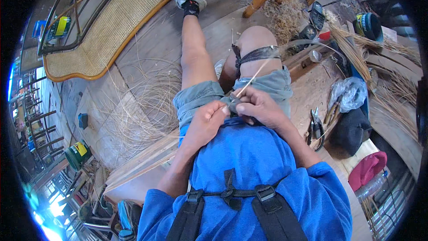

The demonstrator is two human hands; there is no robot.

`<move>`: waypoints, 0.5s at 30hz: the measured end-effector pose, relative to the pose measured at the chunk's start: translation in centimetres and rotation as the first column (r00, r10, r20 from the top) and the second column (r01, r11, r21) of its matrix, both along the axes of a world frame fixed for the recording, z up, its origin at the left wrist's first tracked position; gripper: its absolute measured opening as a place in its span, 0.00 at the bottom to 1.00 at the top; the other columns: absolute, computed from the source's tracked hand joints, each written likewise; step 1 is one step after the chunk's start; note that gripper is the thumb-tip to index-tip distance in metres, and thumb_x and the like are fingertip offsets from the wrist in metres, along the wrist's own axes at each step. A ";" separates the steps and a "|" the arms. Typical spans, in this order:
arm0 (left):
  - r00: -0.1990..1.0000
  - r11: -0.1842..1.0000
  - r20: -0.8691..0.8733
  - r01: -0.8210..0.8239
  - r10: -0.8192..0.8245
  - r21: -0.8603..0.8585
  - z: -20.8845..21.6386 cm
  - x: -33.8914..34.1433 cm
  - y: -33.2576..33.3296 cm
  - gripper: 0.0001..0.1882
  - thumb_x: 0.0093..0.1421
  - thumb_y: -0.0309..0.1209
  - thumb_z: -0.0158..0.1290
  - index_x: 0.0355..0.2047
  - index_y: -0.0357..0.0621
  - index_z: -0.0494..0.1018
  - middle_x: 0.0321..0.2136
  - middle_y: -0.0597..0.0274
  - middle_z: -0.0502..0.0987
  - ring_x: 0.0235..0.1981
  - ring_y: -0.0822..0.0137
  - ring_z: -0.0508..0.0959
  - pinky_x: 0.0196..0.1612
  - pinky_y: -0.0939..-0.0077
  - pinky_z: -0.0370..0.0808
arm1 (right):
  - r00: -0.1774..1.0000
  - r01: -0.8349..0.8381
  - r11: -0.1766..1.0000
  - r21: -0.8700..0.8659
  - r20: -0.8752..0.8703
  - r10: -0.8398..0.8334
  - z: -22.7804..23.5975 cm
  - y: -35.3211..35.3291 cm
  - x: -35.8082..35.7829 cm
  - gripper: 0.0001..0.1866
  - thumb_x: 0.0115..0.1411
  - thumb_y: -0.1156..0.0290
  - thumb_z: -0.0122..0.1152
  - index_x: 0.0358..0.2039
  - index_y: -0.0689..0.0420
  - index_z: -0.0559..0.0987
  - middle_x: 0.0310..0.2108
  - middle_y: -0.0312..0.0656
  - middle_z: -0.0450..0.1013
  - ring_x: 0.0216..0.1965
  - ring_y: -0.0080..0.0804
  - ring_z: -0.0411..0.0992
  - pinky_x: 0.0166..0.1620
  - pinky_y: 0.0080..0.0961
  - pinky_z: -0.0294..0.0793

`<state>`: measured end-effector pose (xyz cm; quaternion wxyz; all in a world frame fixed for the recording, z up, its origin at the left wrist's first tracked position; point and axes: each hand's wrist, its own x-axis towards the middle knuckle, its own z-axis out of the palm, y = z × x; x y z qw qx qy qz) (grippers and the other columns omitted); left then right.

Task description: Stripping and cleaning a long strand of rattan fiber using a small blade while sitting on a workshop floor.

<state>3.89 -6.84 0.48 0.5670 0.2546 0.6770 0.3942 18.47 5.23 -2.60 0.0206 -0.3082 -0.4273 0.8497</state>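
Observation:
Both hands meet over my lap, in front of the blue shirt. My right hand [263,108] pinches a thin pale rattan strip [254,78] between thumb and fingers; the strip slants up and away past my right knee. Close beside it, my left hand [208,120] is closed, thumb against the curled fingers, and what it grips is hidden. A dark cloth band [261,54] is tied round my right knee. On the floor to the left lies a loose tangle of thin rattan strips [147,107].
A woven cane panel with a curved wooden frame [111,27] stands at the far left. To my right lie pliers [317,127], a clear plastic bag [350,93], a black cap [351,130], a maroon cap [368,169] and a strip bundle [350,53]. Bamboo-like furniture legs [263,0] stand ahead.

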 end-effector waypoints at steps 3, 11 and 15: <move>1.000 0.999 0.013 0.001 -0.002 0.050 -1.0 0.2 0.3 0.10 0.61 0.33 0.45 0.30 0.40 0.71 0.17 0.75 0.64 0.18 0.83 0.60 0.21 0.88 0.57 | 1.000 -0.009 1.000 -0.013 -0.024 0.009 0.2 -0.2 -0.3 0.16 0.56 0.63 0.57 0.37 0.61 0.69 0.22 0.32 0.67 0.17 0.15 0.60 0.18 0.13 0.60; 0.982 0.983 -0.101 0.150 -0.161 -0.111 1.6 -1.4 -3.3 0.10 0.59 0.32 0.46 0.29 0.37 0.72 0.18 0.69 0.67 0.22 0.79 0.65 0.26 0.82 0.64 | 0.996 0.075 0.992 -0.101 -0.042 -0.080 -0.4 -0.7 0.1 0.13 0.56 0.64 0.58 0.33 0.60 0.69 0.22 0.32 0.66 0.16 0.16 0.62 0.18 0.13 0.60; 0.979 0.968 -0.094 0.161 -0.182 -0.192 3.0 -2.5 -5.9 0.10 0.60 0.32 0.46 0.30 0.37 0.72 0.19 0.71 0.67 0.23 0.81 0.65 0.26 0.83 0.63 | 0.994 0.104 0.991 -0.082 -0.024 -0.106 -1.6 -0.4 0.5 0.11 0.56 0.66 0.57 0.33 0.60 0.69 0.22 0.33 0.66 0.16 0.16 0.62 0.18 0.13 0.60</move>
